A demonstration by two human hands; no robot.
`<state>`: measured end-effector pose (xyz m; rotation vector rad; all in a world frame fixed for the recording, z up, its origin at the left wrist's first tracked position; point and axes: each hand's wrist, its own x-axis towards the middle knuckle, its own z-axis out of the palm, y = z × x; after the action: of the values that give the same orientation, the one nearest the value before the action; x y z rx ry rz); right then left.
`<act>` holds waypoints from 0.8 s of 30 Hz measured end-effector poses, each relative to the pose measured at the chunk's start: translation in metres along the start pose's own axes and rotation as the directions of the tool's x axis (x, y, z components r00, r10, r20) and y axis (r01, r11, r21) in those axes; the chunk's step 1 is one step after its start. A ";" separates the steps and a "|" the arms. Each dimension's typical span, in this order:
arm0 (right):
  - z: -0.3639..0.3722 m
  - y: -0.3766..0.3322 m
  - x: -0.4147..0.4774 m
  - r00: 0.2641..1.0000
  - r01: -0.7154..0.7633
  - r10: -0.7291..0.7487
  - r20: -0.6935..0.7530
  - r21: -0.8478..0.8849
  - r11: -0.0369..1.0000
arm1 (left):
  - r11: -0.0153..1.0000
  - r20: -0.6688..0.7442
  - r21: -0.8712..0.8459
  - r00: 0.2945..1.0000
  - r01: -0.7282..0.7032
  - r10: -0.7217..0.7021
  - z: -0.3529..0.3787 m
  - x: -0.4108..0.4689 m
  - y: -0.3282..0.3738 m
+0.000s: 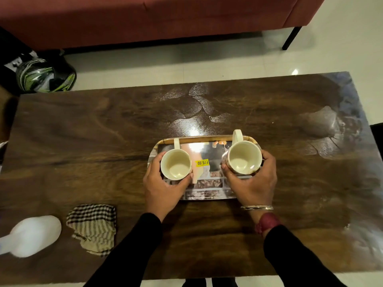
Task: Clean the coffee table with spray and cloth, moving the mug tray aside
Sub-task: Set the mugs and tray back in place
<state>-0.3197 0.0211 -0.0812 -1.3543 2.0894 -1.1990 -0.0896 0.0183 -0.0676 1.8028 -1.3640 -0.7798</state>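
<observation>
Left hand (160, 188) wraps left mug (175, 165), right hand (251, 183) wraps right mug (244, 158), both over tray (204, 139) mid-table (83, 141). Advice: keep 2 mugs upright, lift together. Cloth (93, 228), spray bottle (31, 235) lie near left.

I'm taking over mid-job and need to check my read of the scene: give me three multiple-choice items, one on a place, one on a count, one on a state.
1. Where does the checked cloth lie?
A. on the tray
B. on the coffee table, between the spray bottle and the left arm
C. on the floor by the helmet

2. How many mugs are at the tray?
A. one
B. two
C. four

3. What are the hands doing?
A. each wraps around a mug
B. both rest flat on the table
C. one holds the cloth

Answers:
1 B, it sits on the coffee table right of the white spray bottle.
2 B, a left mug and a right mug.
3 A, the left hand and right hand each curl around one.
</observation>
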 end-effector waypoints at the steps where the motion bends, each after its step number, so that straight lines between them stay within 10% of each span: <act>1: 0.001 -0.003 -0.004 1.000 -0.011 0.011 -0.016 -0.012 1.000 | 1.000 0.001 0.010 1.000 0.000 0.000 0.000 0.000 0.000; 24: 0.007 0.012 -0.014 0.989 -0.147 0.148 0.026 -0.038 0.988 | 0.999 0.078 -0.042 0.997 0.033 -0.029 -0.001 -0.002 -0.010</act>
<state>-0.3150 0.0321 -0.0969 -1.2005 2.1585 -1.0803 -0.0834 0.0223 -0.0754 1.7801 -1.3603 -0.8971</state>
